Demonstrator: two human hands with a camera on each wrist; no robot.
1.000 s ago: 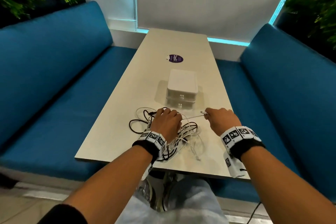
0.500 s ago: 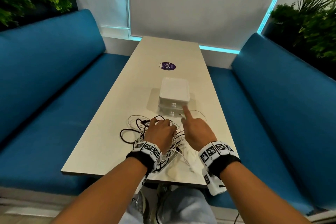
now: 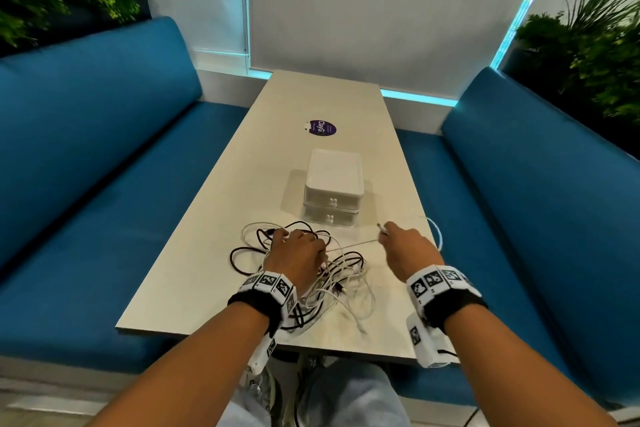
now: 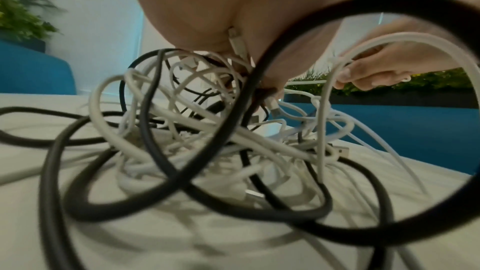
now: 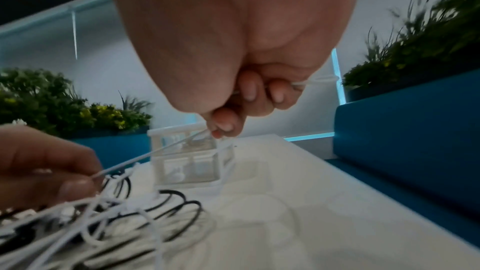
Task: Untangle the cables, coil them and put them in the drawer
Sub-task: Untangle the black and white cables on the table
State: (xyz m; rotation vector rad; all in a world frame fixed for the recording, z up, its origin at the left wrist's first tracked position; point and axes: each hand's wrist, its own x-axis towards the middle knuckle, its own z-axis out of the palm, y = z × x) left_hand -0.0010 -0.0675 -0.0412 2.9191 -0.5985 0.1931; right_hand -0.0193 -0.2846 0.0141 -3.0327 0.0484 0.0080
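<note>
At lower centre, the left hand [image 3: 297, 255] grips the tangled heap of black and white cables [image 3: 341, 279] on the pale rectangular table [image 3: 214, 218]. Right of it, the right hand [image 3: 408, 248] pinches one taut thin white cable [image 3: 356, 244], below the closed white plastic two-drawer box [image 3: 333, 188].

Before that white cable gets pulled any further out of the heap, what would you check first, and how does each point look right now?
1. Right hand pinches the thin white cable near its plug: ok.
2. Left hand holds down the tangle: ok.
3. Cable runs taut between the hands: ok.
4. Cable free of the other loops: cannot tell, it vanishes under the left hand.
5. Drawer box open to receive coils: not ok, both drawers look closed.
6. Tangle fully on the table: ok.
</note>
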